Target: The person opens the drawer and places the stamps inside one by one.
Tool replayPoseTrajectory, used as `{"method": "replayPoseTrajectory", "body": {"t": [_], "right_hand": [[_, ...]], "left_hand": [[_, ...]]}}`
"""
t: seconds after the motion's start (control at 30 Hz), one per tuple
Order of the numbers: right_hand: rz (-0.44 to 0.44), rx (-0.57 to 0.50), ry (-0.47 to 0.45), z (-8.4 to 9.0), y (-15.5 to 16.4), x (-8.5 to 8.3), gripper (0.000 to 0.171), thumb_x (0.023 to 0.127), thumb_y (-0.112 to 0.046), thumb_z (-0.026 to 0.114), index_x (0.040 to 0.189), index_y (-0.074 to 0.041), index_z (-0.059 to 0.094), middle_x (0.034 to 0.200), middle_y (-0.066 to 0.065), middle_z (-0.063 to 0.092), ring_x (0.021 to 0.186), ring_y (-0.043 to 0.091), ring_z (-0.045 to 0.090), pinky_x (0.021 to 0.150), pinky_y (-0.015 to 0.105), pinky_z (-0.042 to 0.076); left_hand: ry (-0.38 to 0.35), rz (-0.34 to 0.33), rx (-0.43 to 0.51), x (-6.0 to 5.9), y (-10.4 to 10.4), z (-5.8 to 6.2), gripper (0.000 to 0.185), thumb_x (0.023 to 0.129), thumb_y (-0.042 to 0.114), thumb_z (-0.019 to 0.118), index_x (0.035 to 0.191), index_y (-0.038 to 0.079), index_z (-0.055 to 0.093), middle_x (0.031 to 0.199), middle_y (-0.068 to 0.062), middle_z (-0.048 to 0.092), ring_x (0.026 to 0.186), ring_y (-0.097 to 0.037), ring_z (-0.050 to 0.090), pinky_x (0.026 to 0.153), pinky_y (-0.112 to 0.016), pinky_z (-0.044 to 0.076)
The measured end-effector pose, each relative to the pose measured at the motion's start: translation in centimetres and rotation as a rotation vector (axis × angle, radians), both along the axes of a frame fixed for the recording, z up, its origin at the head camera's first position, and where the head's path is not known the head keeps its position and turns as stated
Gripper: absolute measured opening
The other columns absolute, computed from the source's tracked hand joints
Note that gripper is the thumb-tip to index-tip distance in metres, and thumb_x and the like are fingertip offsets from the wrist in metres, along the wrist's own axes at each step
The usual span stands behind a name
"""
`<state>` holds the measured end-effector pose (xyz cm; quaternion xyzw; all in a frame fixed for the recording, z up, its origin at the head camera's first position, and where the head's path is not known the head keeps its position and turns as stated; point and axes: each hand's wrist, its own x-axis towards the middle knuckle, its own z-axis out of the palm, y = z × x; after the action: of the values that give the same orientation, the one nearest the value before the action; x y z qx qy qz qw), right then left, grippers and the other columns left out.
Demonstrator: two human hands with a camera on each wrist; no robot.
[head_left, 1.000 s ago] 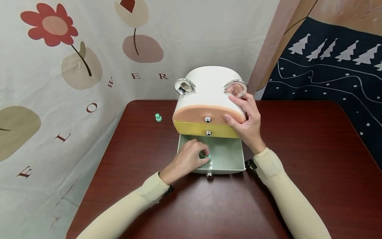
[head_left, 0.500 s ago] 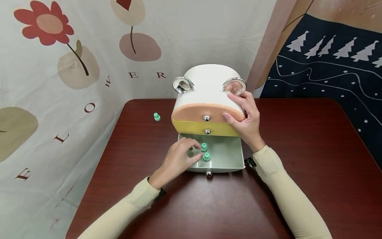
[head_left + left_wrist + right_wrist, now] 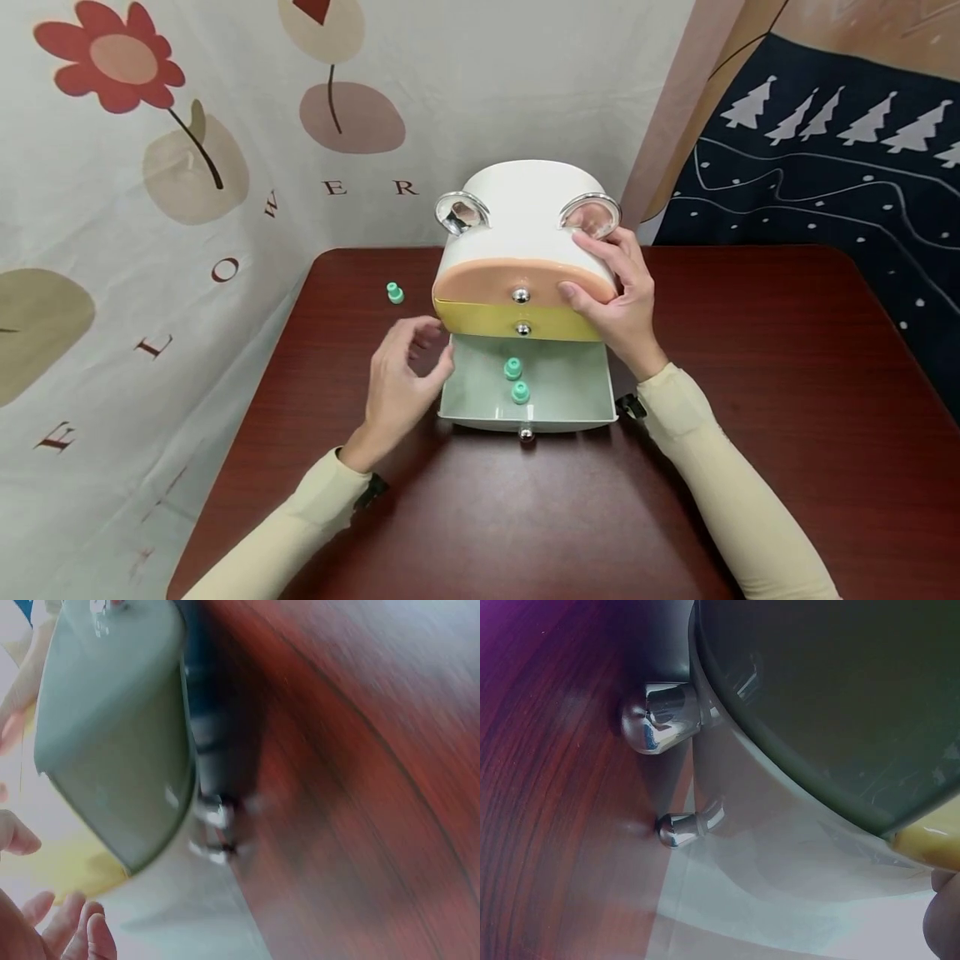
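Note:
A small drawer cabinet [image 3: 525, 208] has a white domed top, silver ear-shaped rings, a peach drawer front [image 3: 480, 283] and a yellow one [image 3: 480, 318]. Its bottom pale green drawer [image 3: 570, 392] is pulled out. Two small green stepped pegs, a rear peg [image 3: 513, 368] and a front peg [image 3: 521, 392], stand inside it. My right hand [image 3: 626, 296] grips the cabinet's right side, thumb on the peach front, fingers on the white top. My left hand [image 3: 401, 387] hovers at the drawer's left edge, fingers loosely bent around nothing. In the left wrist view its fingertips [image 3: 75, 922] show apart.
Another green peg [image 3: 395, 292] lies on the dark red table [image 3: 540, 533], left of the cabinet. A silver knob [image 3: 527, 434] sticks out from the drawer front. Behind hang a flower-print cloth [image 3: 247, 83] and a navy cloth with white trees [image 3: 810, 192].
My left hand has let go of a green peg in the drawer and moved left, out past the drawer's edge. The right hand keeps its hold on the cabinet.

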<state>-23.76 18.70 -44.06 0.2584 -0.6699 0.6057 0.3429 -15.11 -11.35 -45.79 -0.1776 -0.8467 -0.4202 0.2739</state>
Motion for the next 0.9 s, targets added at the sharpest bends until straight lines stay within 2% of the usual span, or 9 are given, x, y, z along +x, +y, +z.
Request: {"method": "replayPoseTrajectory", "body": {"t": [0.13, 0.3, 0.4, 0.63, 0.77, 0.9], "right_hand": [[-0.001, 0.003, 0.0, 0.0, 0.2, -0.1, 0.076, 0.085, -0.059, 0.089, 0.128, 0.002, 0.077, 0.133, 0.022, 0.062, 0.121, 0.025, 0.054, 0.095, 0.029, 0.047], [0.001, 0.007, -0.015, -0.1, 0.3, -0.1, 0.078, 0.085, -0.061, 0.088, 0.129, 0.002, 0.076, 0.135, 0.021, 0.061, 0.121, 0.024, 0.054, 0.095, 0.029, 0.048], [0.002, 0.004, -0.022, -0.2, 0.2, -0.1, 0.079, 0.085, -0.061, 0.088, 0.13, 0.002, 0.076, 0.135, 0.022, 0.061, 0.121, 0.024, 0.053, 0.096, 0.029, 0.047], [0.009, 0.008, -0.041, -0.3, 0.1, 0.0, 0.079, 0.085, -0.062, 0.088, 0.131, 0.001, 0.076, 0.136, 0.021, 0.06, 0.121, 0.023, 0.053, 0.096, 0.029, 0.048], [0.006, 0.008, -0.041, -0.3, 0.0, 0.0, 0.078, 0.085, -0.061, 0.089, 0.131, 0.0, 0.076, 0.135, 0.021, 0.061, 0.12, 0.023, 0.054, 0.095, 0.029, 0.048], [0.007, 0.006, -0.041, -0.2, 0.1, 0.1, 0.078, 0.084, -0.06, 0.089, 0.131, 0.0, 0.076, 0.135, 0.019, 0.061, 0.119, 0.022, 0.054, 0.094, 0.028, 0.048]], "left_hand": [[-0.015, 0.063, 0.049, -0.6, -1.3, 0.0, 0.042, 0.09, 0.007, 0.082, 0.129, 0.0, 0.066, 0.115, -0.015, 0.068, 0.094, -0.03, 0.066, 0.073, -0.042, 0.054], [-0.033, 0.117, 0.069, -1.6, -2.6, -0.6, 0.048, 0.09, 0.006, 0.081, 0.134, -0.002, 0.063, 0.12, -0.017, 0.065, 0.101, -0.029, 0.064, 0.074, -0.047, 0.055], [-0.062, 0.15, 0.079, -2.1, -3.3, -1.1, 0.049, 0.091, 0.006, 0.081, 0.135, -0.001, 0.063, 0.122, -0.018, 0.063, 0.105, -0.028, 0.063, 0.075, -0.048, 0.054], [-0.121, 0.214, 0.104, -2.9, -5.2, -1.4, 0.047, 0.091, 0.008, 0.08, 0.134, -0.002, 0.063, 0.131, -0.022, 0.057, 0.115, -0.039, 0.059, 0.078, -0.047, 0.053], [-0.15, 0.232, 0.096, -3.6, -6.1, -1.4, 0.047, 0.092, 0.01, 0.08, 0.134, -0.001, 0.063, 0.133, -0.023, 0.058, 0.116, -0.034, 0.059, 0.08, -0.044, 0.054], [-0.184, 0.25, 0.095, -4.4, -6.6, -1.5, 0.044, 0.094, 0.013, 0.08, 0.133, 0.001, 0.063, 0.129, -0.021, 0.062, 0.115, -0.034, 0.061, 0.084, -0.048, 0.054]]}}
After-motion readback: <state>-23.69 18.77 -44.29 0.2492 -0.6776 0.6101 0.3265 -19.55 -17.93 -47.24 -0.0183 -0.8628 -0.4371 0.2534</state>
